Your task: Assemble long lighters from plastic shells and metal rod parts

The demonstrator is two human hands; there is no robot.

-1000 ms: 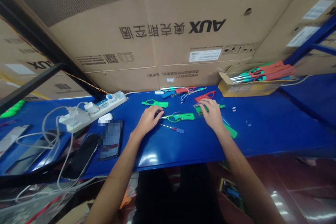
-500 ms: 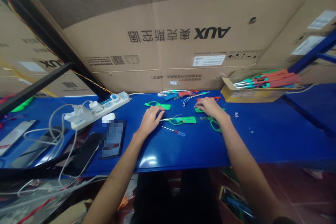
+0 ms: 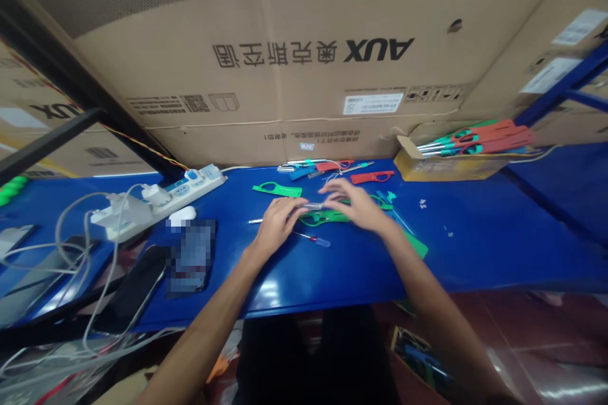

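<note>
My left hand [image 3: 280,220] is closed, its fingertips pinched at the left end of a small clear plastic part [image 3: 313,206]. My right hand [image 3: 358,204] is beside the part's other end, its thumb and forefinger apart. Beneath both hands lies a green lighter body [image 3: 327,218]; a metal tube [image 3: 255,221] sticks out left of my left hand. A green handle shell [image 3: 278,190] lies behind my left hand. Another green piece [image 3: 415,245] is partly hidden by my right forearm. A screwdriver [image 3: 320,242] with a clear handle lies in front of the lighter body.
A yellow-sided carton [image 3: 418,168] at the back right holds several red and green lighters [image 3: 494,139]. A red handle shell [image 3: 373,177] and metal rods [image 3: 289,168] lie along the back. Left stand a power strip [image 3: 166,202] with cables, a white case [image 3: 183,216] and several phones [image 3: 130,291].
My right hand has moved left from the green piece towards my left hand. The clear part now shows between them. My view has shifted slightly.
</note>
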